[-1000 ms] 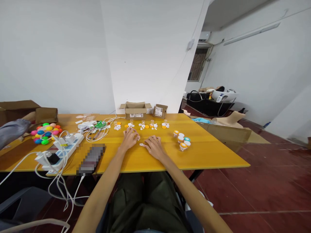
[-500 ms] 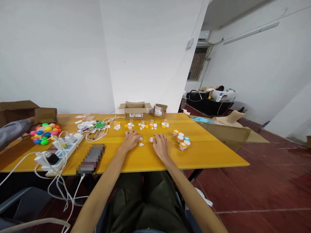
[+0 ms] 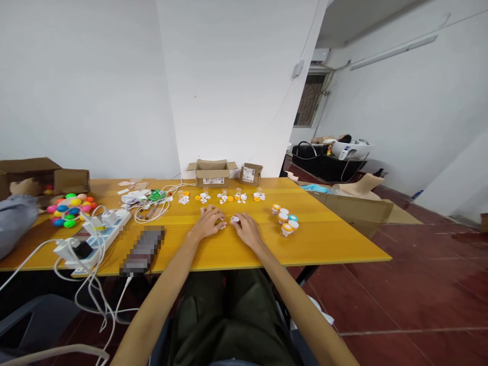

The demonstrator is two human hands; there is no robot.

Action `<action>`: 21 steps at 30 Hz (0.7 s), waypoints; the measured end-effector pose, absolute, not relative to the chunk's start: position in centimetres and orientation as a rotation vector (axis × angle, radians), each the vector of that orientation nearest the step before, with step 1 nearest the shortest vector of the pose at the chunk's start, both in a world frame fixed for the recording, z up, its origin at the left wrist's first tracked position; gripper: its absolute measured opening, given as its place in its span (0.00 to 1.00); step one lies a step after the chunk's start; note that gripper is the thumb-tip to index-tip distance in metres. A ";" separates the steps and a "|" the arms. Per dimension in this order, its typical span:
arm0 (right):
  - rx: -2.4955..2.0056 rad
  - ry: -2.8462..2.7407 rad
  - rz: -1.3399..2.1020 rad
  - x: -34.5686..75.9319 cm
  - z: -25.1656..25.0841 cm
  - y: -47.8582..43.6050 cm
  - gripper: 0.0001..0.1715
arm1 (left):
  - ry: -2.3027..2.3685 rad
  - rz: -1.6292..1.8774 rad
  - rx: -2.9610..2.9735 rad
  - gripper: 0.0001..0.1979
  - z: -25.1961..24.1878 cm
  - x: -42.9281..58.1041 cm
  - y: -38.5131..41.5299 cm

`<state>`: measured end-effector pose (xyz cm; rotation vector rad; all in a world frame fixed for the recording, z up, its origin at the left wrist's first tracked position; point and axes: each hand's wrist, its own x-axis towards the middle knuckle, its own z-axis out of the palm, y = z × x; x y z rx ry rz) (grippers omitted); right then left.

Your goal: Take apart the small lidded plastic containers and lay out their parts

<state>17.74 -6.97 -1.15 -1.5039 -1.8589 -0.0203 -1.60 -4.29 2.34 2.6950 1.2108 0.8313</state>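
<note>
My left hand [image 3: 208, 222] rests low over the table, fingers bent, with a small white piece with dark spots [image 3: 222, 219] at its fingertips. Just below, a second spotted white piece partly shows beside the fingers. My right hand [image 3: 247, 230] has its thumb and fingers closed around a small white round cap-like piece [image 3: 235, 218], close to the left fingertips. Beyond both hands runs a row of small groups: white spotted pieces [image 3: 206, 198], orange rings [image 3: 230, 199] and clear little cups [image 3: 238, 190].
Several small tubs with orange, white and teal lids [image 3: 287, 229] stand to the right. On the left are a phone [image 3: 143, 250], a power strip [image 3: 109, 236] with cables and colourful balls [image 3: 70, 209]. Cardboard boxes [image 3: 212, 173] sit at the back edge.
Both hands have come closer together; the right one moved left with the white round piece. The left hand shifted slightly right, covering part of the lower spotted piece. A grey shape at far left moved.
</note>
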 end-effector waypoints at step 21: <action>-1.370 -1.928 0.073 17.3 -0.5 -7.6 0.12 | 1.332 0.871 2.691 0.12 2.4 -2.1 -3.9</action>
